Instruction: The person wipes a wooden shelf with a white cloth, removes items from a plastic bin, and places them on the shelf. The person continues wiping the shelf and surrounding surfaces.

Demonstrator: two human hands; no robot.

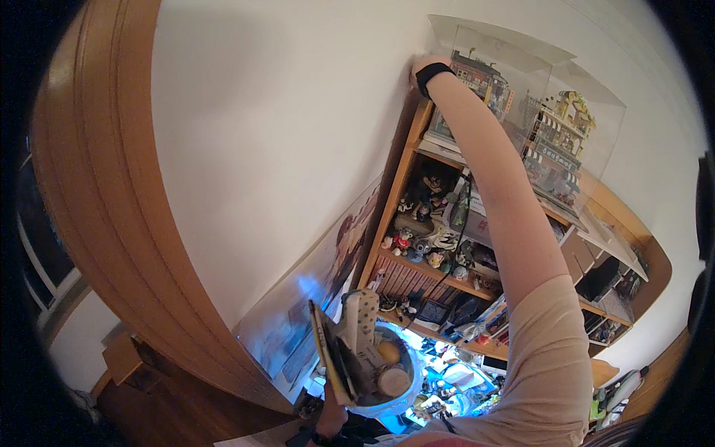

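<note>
My right arm, in a beige sleeve, reaches up across the bookcase. My right hand (425, 66), with a black wristband, is at the left end of a clear display case (603, 134), by the wall; its fingers are hidden. Inside the case stand model buildings (561, 148). Low in the view, my left hand (333, 412) grips the left side of a round, pale-lined bin (414, 385). Thin booklets (329, 352), a dotted white box (360, 313) and a round tub (394, 382) stick out of or lie in the bin.
The wooden bookcase (416, 125) holds figurines (430, 254) and a row of books (408, 275). A black cable (462, 234) hangs down its front. Brightly lit clutter (458, 380) lies below. A wooden door frame (134, 234) stands left; a picture panel (301, 329) leans against the wall.
</note>
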